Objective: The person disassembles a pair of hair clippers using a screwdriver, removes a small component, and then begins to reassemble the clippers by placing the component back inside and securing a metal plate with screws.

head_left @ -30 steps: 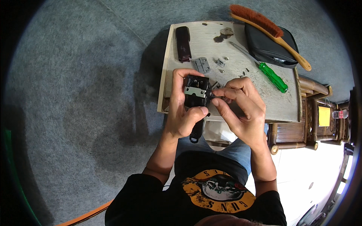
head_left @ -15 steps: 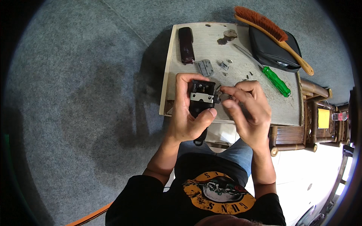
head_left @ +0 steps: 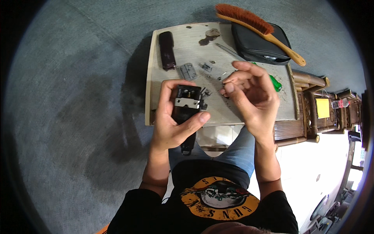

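My left hand (head_left: 175, 121) is wrapped round a black hair clipper (head_left: 184, 115), its opened head facing up with a silvery metal plate (head_left: 187, 103) across it. Small dark parts show at the clipper's right side; whether they are attached is unclear. To the right, my right hand (head_left: 253, 97) hovers over the table, apart from the clipper. Its thumb meets a fingertip in a pinch while another finger is raised; anything between them is too small to name. Just beyond the hands lie a grey clipper blade (head_left: 188, 71), a small grey bracket-like piece (head_left: 207, 67) and tiny loose parts.
On the pale table (head_left: 154, 84) lies a dark red clipper cover (head_left: 167, 50). My right hand partly hides a screwdriver with a green handle (head_left: 276, 84). A black zipped case (head_left: 249, 48) sits at the far right under a wooden-handled brush (head_left: 249, 21). Bamboo furniture (head_left: 290, 130) stands beside the table.
My right hand has drawn away from the clipper, to the right and farther out, and now covers part of the screwdriver. The clipper stays in my left hand. The whole view has shifted.
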Action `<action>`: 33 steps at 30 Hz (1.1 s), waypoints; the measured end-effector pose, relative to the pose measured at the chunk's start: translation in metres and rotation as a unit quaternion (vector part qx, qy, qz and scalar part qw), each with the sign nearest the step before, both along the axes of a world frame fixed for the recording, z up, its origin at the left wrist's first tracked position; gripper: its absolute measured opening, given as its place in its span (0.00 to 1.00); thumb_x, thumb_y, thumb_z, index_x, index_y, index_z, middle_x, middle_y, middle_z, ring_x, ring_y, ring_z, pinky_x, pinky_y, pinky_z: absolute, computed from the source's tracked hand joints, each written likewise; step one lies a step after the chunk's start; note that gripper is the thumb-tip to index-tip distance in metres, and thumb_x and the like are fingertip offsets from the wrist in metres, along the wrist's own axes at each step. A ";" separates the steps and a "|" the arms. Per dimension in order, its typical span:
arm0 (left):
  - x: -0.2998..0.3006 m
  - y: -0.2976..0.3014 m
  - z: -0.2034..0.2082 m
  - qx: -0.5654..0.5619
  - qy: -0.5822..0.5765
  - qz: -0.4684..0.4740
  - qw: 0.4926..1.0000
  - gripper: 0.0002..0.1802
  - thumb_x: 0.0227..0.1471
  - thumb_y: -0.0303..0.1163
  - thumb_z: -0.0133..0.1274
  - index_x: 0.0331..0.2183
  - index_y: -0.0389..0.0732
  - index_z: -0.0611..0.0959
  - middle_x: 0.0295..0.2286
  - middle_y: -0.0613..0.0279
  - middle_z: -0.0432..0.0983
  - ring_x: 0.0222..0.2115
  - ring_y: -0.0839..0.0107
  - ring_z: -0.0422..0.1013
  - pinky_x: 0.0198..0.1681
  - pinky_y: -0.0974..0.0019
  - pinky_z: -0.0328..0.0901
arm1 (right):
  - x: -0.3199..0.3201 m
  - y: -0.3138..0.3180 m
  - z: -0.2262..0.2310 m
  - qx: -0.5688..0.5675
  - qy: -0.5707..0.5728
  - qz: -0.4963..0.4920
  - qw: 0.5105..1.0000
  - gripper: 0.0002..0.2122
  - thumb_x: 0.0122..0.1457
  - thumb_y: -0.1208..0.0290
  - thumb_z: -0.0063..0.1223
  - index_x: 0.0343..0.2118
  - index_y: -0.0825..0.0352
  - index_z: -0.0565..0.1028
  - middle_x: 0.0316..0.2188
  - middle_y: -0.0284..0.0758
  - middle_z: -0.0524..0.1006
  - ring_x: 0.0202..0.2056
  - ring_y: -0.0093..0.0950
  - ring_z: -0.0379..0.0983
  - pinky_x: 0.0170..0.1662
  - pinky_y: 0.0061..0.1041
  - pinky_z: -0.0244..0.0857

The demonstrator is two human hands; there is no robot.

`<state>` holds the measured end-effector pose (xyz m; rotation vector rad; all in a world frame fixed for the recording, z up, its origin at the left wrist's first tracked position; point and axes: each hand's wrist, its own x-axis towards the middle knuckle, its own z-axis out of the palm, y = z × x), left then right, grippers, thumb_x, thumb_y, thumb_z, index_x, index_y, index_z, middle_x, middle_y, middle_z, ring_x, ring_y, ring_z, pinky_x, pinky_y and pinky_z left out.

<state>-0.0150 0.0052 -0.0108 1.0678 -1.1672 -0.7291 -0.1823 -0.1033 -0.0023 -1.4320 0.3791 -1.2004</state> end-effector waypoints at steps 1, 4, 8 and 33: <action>0.001 0.001 0.001 0.008 0.008 -0.003 1.000 0.32 0.47 0.27 0.68 0.51 0.36 0.70 0.39 0.63 0.71 0.39 0.79 0.68 0.44 0.73 0.65 | -0.002 -0.001 -0.002 0.007 0.025 0.006 1.000 0.21 0.60 0.87 0.58 0.57 0.77 0.71 0.38 0.35 0.79 0.40 0.20 0.77 0.45 0.20 0.72; 0.003 0.002 0.003 0.022 0.026 -0.008 0.999 0.31 0.45 0.28 0.69 0.49 0.35 0.72 0.38 0.64 0.71 0.38 0.80 0.67 0.42 0.75 0.64 | -0.005 0.001 -0.005 0.013 0.034 0.007 0.999 0.24 0.61 0.86 0.58 0.61 0.77 0.69 0.37 0.34 0.79 0.40 0.20 0.77 0.45 0.20 0.71; 0.005 0.003 0.002 0.034 0.033 -0.016 0.999 0.30 0.45 0.30 0.68 0.48 0.34 0.74 0.36 0.64 0.71 0.35 0.81 0.68 0.39 0.76 0.63 | -0.005 0.000 -0.005 -0.001 0.032 0.029 0.999 0.20 0.62 0.85 0.57 0.58 0.77 0.73 0.38 0.35 0.77 0.40 0.22 0.77 0.46 0.21 0.74; 0.003 -0.005 -0.005 -0.063 -0.156 -0.082 0.982 0.30 0.38 0.33 0.74 0.42 0.34 0.77 0.34 0.55 0.78 0.32 0.75 0.69 0.34 0.73 0.64 | -0.007 -0.002 -0.007 -0.038 0.026 0.036 0.998 0.11 0.60 0.89 0.55 0.44 0.73 0.82 0.40 0.37 0.78 0.40 0.23 0.78 0.42 0.20 0.75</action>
